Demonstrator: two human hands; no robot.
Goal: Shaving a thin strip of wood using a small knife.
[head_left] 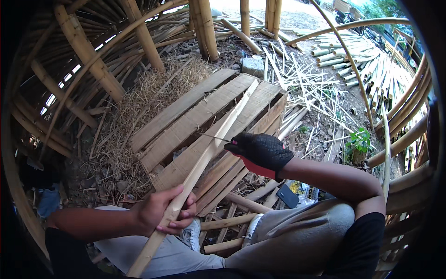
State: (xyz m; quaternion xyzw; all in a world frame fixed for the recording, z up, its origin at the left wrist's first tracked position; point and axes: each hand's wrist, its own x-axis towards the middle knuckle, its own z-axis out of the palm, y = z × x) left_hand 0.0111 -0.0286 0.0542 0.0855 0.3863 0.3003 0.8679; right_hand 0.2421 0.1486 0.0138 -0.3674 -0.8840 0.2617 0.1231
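Note:
My bare left hand (163, 211) is wrapped round the lower part of a long pale strip of split bamboo (200, 163). The strip slants from my lap up to the right, its far end over a slatted wooden crate (183, 137). My right hand (261, 152), in a black and red work glove, is closed on a knife; the handle is mostly hidden in the fist. The thin knife blade (213, 136) points left across the strip about midway along it. Whether its edge bites into the strip, I cannot tell.
Dry shavings (134, 104) are heaped left of the crate. Pale split strips (302, 88) and stacked bamboo poles (371, 69) lie at the far right. Bamboo posts (204, 32) stand around me. A dark phone (288, 196) lies near my right knee, by a green plant (358, 142).

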